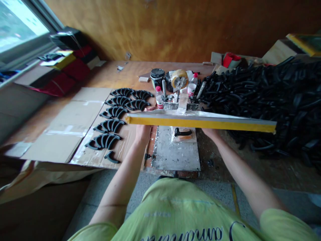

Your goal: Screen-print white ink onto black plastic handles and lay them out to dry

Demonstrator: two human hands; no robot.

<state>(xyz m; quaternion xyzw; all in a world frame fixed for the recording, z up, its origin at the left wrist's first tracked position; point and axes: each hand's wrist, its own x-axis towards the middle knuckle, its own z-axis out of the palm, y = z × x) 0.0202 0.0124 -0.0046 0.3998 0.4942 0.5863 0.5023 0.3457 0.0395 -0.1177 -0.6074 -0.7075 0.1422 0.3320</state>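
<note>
A screen-printing frame (200,124) with a yellow front edge is raised nearly edge-on over a metal base plate (178,157). My left hand (142,130) is at the frame's left part; the bar crosses in front of it and a bit of the fingers shows beyond. My right hand (209,133) reaches behind the same bar farther right, its fingers hidden. Whether either hand grips the frame cannot be made out. Below the frame, one black curved handle (182,132) lies in a small light-coloured holder on the plate.
Rows of black curved handles (107,140) lie on cardboard (62,140) at left. A large heap of black handles (250,90) fills the right side. Behind the frame stand a red-capped bottle (158,97), a black tub (157,77) and a tape roll (179,79). Boxes (75,68) stand by the window.
</note>
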